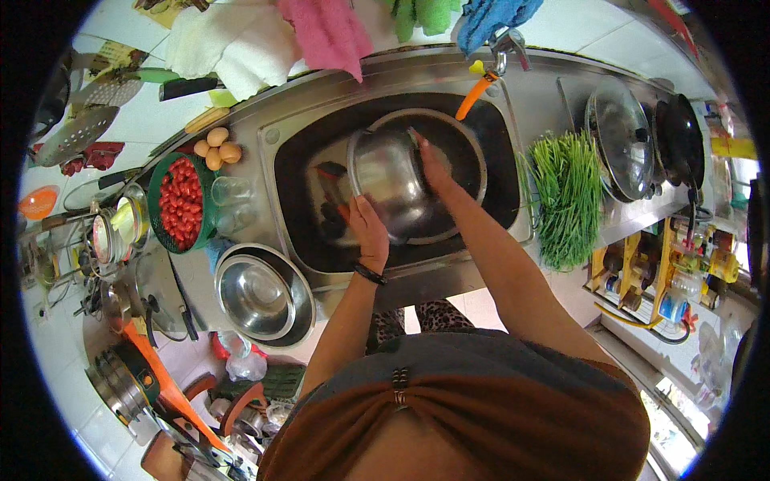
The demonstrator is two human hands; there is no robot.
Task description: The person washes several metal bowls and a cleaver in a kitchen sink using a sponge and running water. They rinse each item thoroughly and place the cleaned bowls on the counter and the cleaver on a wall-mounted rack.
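A stainless steel basin (pixel 391 186) is tilted on its side over the sink (pixel 301 210), its rim turned to the left. My left hand (pixel 369 231) holds the near left part of that rim. My right hand (pixel 432 162) presses against the right side, on the basin's underside. Behind and beneath it, a larger round metal basin (pixel 480 162) lies in the sink. A dark object with red parts (pixel 332 171) shows at the sink's left; what it is I cannot tell. The faucet (pixel 502 51) with an orange hose end (pixel 475 96) is at the sink's back right.
Left of the sink are a green basket (pixel 155 207) of small red fruits, brown eggs (pixel 214 148), clear glasses (pixel 231 192) and nested metal bowls (pixel 258 297). To the right lie long green chives (pixel 562 198), beside a glass-lidded pan (pixel 625 141). Cloths (pixel 328 27) hang behind the sink.
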